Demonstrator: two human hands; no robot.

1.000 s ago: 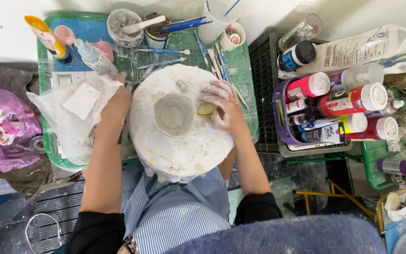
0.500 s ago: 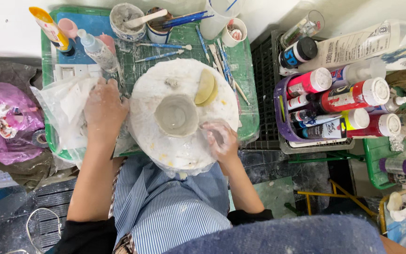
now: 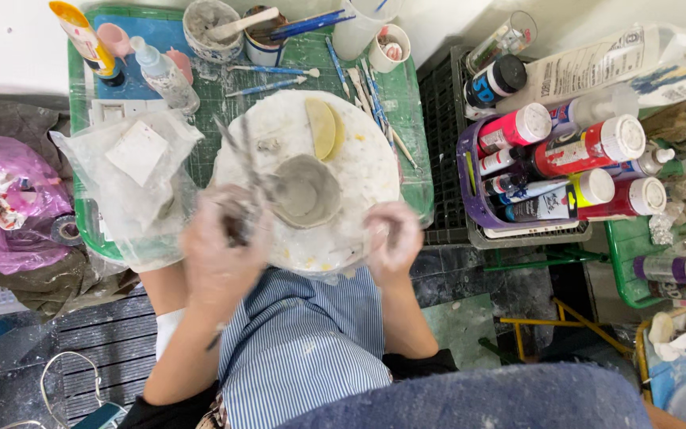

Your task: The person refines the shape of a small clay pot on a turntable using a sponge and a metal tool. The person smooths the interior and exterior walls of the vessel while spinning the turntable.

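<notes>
Two clay-smeared hands work at a round white turntable [image 3: 359, 171] on the desk. The left hand [image 3: 224, 246], blurred, grips a thin tool [image 3: 244, 155] angled toward the small grey clay bowl [image 3: 305, 191] at the turntable's centre; the right hand [image 3: 393, 238] curls loosely at the rim, apparently steadying it.

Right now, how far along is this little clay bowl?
Done: a hollow grey clay bowl stands shaped on the round white board. In hand: the left hand brings a thin tool to its rim; the right hand steadies the board's edge. Left: the surface looks unpainted.
</notes>
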